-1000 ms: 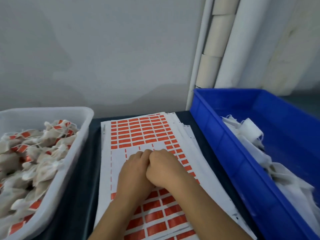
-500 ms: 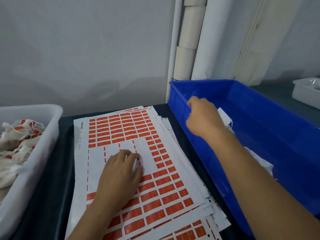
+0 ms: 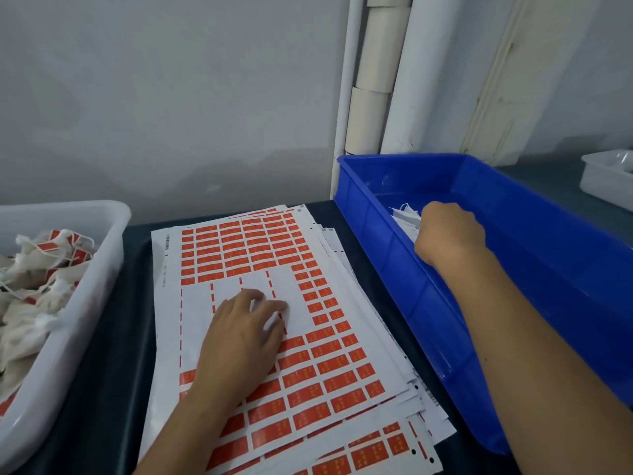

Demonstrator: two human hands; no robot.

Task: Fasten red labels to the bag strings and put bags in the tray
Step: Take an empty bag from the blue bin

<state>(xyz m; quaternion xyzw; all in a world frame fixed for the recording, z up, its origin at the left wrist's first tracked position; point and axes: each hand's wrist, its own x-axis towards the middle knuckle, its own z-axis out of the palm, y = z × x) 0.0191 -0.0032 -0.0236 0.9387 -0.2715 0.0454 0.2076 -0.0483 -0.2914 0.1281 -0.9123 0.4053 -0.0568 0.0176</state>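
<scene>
Left hand: the left hand (image 3: pixel 239 337) is lying palm down on the top label sheet (image 3: pixel 274 320), fingers fairly straight and spread a little, fingertips (image 3: pixel 277 305) pressing on the bare white patch where labels are gone.
Right hand: the right hand (image 3: pixel 448 234) is reaching into the blue bin (image 3: pixel 548 255), knuckles up and fingers curled under; it is sitting right against the white bags (image 3: pixel 406 217), but whether it is gripping one I cannot tell.
Red labels: small orange-red rectangles (image 3: pixel 322 368) are sitting in neat rows, filling the top and bottom of the sheet, with a peeled white gap in the middle.
Sheet stack: more sheets are fanning out beneath the top one, their edges stepping toward the blue bin.
Blue bin: only a few pale, crumpled bags are showing at its near-left side; most of its floor is bare blue.
White tray: the white tray (image 3: pixel 102 269) on the left is holding a heap of cream bags (image 3: pixel 37 303), red tags showing among them.
Edges: the stack's right edge is lying just beside the bin wall; a strip of dark table (image 3: pixel 113 371) is separating sheets and tray.
Far right: a second pale tray (image 3: pixel 606 180) is sitting well apart.
</scene>
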